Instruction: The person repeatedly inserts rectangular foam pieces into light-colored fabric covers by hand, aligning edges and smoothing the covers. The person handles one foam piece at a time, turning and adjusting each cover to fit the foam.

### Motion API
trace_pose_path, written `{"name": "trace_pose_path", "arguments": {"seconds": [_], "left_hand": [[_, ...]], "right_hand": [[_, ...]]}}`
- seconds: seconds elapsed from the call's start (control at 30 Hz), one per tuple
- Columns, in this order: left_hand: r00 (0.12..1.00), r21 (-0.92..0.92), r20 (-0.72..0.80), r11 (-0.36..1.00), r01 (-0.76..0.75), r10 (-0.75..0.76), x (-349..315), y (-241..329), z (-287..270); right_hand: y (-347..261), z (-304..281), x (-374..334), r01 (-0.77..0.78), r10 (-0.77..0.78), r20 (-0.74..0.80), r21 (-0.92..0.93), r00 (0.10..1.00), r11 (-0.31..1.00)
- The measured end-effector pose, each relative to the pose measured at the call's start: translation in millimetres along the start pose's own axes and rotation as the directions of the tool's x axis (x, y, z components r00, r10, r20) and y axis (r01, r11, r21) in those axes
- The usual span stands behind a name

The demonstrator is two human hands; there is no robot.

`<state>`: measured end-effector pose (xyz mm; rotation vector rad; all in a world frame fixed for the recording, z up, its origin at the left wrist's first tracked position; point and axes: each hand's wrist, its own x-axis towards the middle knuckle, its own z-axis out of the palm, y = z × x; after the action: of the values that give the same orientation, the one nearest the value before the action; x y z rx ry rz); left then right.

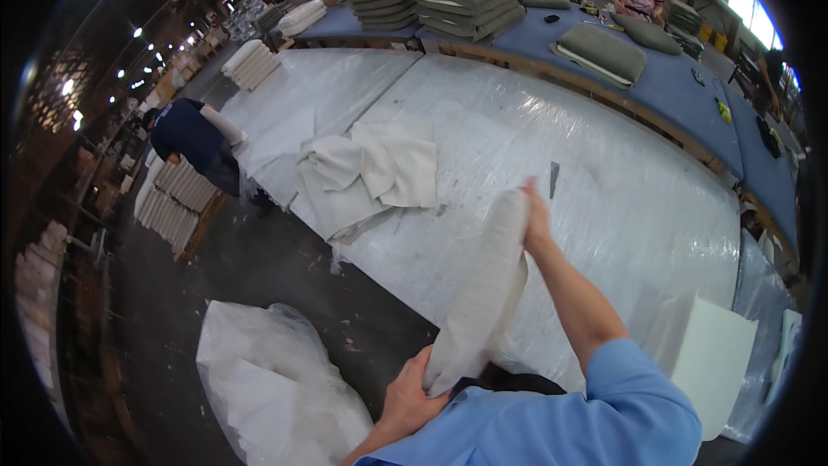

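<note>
Hands grip opposite ends of a plump, elongated, pale fabric cushion.

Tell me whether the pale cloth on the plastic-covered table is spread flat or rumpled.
Rumpled: the pale cloth lies in loose, overlapping folds on the plastic-covered table, its layers bunched together.

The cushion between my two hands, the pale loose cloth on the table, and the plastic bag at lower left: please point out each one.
Cushion (479,289), head view: middle of its long pale side.
Loose cloth (369,173), head view: its crumpled middle.
Plastic bag (278,380), head view: middle of its bulging side.
</note>
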<state>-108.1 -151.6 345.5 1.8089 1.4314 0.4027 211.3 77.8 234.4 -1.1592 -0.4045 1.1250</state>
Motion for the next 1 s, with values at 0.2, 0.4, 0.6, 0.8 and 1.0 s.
{"name": "trace_pose_path", "arguments": {"seconds": [0.2,0.4,0.6,0.8,1.0], "left_hand": [[0.794,0.206,0.238,0.770,-0.604,0.560,13,-4,-48],[0.610,-0.136,0.523,0.764,-0.630,0.596,49,-30,-27],[0.505,-0.419,0.832,0.856,0.303,0.229,124,-81,3],[0.837,0.364,0.543,0.881,-0.302,0.063,208,-136,159],[0.770,0.411,0.634,0.875,-0.257,-0.072,218,-140,238]], "right_hand": [[-45,-170,-188,0.268,-0.216,-0.308,0.137,0.927,0.954],[-19,-226,-296,0.128,-0.041,-0.457,0.160,0.888,0.979],[-82,-252,-292,-0.387,0.291,-0.269,-0.445,0.918,0.808],[-65,-159,-132,0.059,0.563,0.140,-0.985,0.815,0.159],[78,-117,-61,0.374,0.786,0.103,-0.912,0.609,-0.170]]}}
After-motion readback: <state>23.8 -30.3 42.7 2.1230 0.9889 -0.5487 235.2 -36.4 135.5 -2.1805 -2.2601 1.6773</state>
